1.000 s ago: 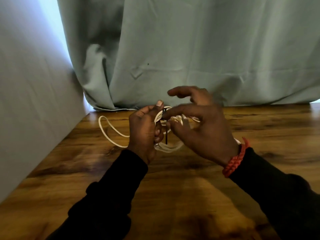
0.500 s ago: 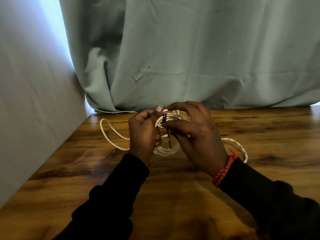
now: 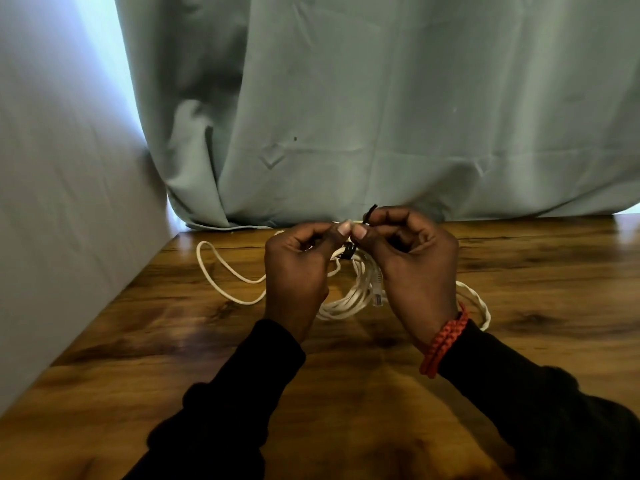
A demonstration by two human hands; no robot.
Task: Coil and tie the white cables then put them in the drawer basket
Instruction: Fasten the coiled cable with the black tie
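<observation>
Both hands curled: left hand [image 3: 296, 271] gripped cable coil [image 3: 349, 299] w/ tie [image 3: 347, 251]; right hand [image 3: 414, 261] pinched tie's end, above tabletop [image 3: 173, 341].

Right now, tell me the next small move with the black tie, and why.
Probably pull the black tie snug with the right hand. The tie wraps the top of the white cable coil, its free end sticks up from the right fingers, and the left hand pinches the coil beside it. One loop trails loose on the table.

— How are the hands set?
— Left hand [image 3: 296, 271] and right hand [image 3: 412, 261] raised together, fingers curled, thumb tips nearly touching, both pinching.
— Forearms?
— Angled inward.
</observation>
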